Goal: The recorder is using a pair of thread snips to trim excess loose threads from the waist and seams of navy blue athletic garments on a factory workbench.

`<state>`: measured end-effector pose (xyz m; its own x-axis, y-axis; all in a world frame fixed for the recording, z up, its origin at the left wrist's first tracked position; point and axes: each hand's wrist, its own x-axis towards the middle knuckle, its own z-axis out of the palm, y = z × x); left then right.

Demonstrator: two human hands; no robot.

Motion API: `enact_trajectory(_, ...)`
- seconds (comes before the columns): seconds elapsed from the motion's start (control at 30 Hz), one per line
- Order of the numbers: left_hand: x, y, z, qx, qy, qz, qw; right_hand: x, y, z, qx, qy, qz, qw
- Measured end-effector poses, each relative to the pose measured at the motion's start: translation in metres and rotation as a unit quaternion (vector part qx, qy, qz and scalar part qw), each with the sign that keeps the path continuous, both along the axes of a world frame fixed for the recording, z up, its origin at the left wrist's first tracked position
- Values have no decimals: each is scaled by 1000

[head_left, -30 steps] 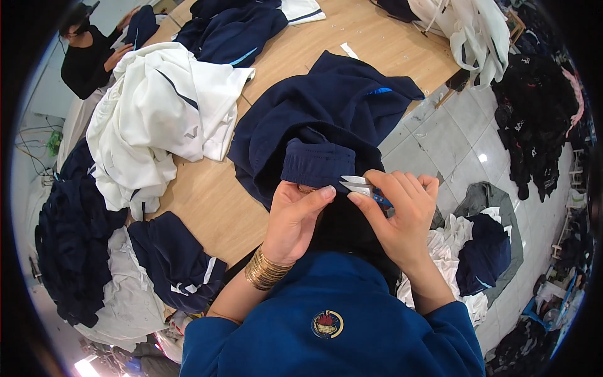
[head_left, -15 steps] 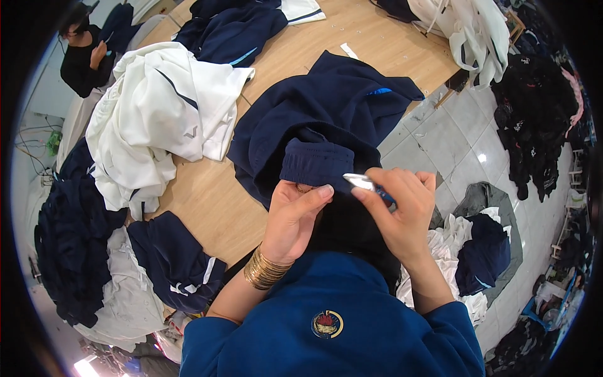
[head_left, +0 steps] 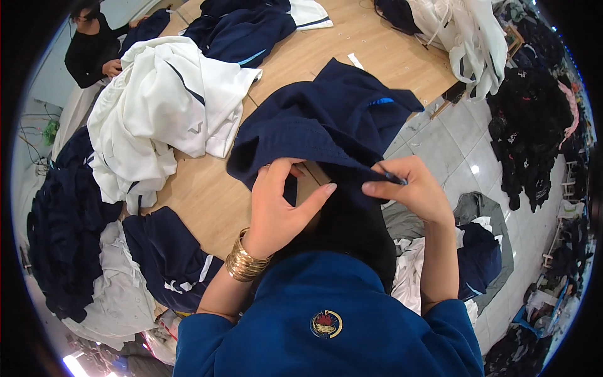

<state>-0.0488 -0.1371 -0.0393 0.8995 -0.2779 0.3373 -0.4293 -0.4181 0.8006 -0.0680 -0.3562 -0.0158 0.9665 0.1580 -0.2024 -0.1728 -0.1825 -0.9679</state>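
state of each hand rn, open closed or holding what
Left hand: open, thumb spread, at the edge of the navy garment.
Right hand: closed, pinching the navy garment, blue tool tucked in it.

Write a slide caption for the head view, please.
Left hand and right hand at the edge of a navy-blue cloth garment, beside a rumpled white cloth garment on a pale wooden table.

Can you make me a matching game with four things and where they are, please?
Things:
1. Gold bangles
2. Navy garment
3. White garment pile
4. Pink cloth

Places:
A. On the table, left of the navy garment
B. At the far right, beside black clothes
C. Around the left arm
D. Pinched by the right hand

Pairs: 1-C, 2-D, 3-A, 4-B
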Motion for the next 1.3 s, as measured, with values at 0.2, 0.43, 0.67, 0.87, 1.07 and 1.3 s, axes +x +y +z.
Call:
enact_trajectory(0.2, 18, 10, 37, -125, -60, -26, 990, 5, 0, 41, 60, 10, 106, 993)
enact_trajectory(0.43, 54, 17, 12, 44, 179, -365, 913, 0, 8, 43, 95, 65, 29, 993)
enact_trajectory(0.67, 42, 55, 34, -102, 306, -287, 902, -14, -14, 39, 63, 63, -43, 995)
enact_trajectory(0.87, 40, 59, 28, -129, 304, -277, 903, -16, -11, 41, 78, 73, -46, 993)
enact_trajectory(1.07, 40, 61, 26, -128, 309, -285, 898, -20, -10, 46, 67, 66, -51, 994)
enact_trajectory(1.3, 40, 39, 26, -40, 300, -423, 854, -10, 9, 38, 24, 62, 23, 998)
